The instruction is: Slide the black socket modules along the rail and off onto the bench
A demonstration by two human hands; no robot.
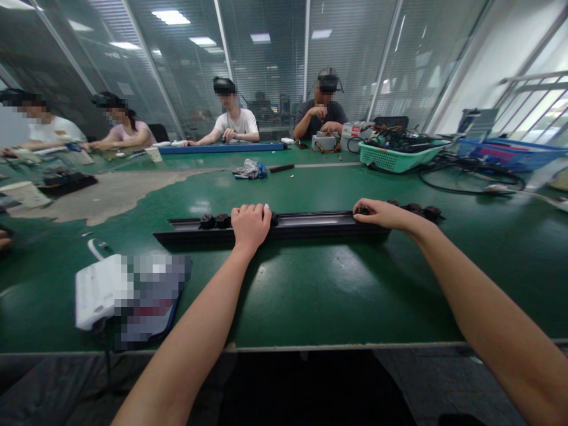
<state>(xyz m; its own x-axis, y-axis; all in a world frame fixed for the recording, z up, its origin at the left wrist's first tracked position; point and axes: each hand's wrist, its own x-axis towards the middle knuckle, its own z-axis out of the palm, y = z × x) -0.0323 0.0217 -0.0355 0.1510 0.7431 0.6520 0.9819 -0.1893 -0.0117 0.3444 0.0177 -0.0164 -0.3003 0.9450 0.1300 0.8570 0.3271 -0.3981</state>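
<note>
A long black channel-shaped rail point(315, 223) lies across the green table in front of me. My left hand point(252, 226) is closed over the rail left of its middle, fingers bent over the far edge. Small black round parts point(214, 221) sit in the channel just left of that hand, and another shows at its right side. Near the rail's right end, my right hand point(379, 213) pinches a similar black round part point(362, 210) at the channel. Several more black parts point(421, 210) stand beyond the right wrist, partly hidden by it.
To the left lie a white box-like device point(100, 290) with a cable and a blurred flat packet point(153, 302). A crumpled grey-blue cloth point(251, 170) is farther back. A green basket point(399, 157) of cables and a blue basket point(510, 155) stand right. Several people sit opposite.
</note>
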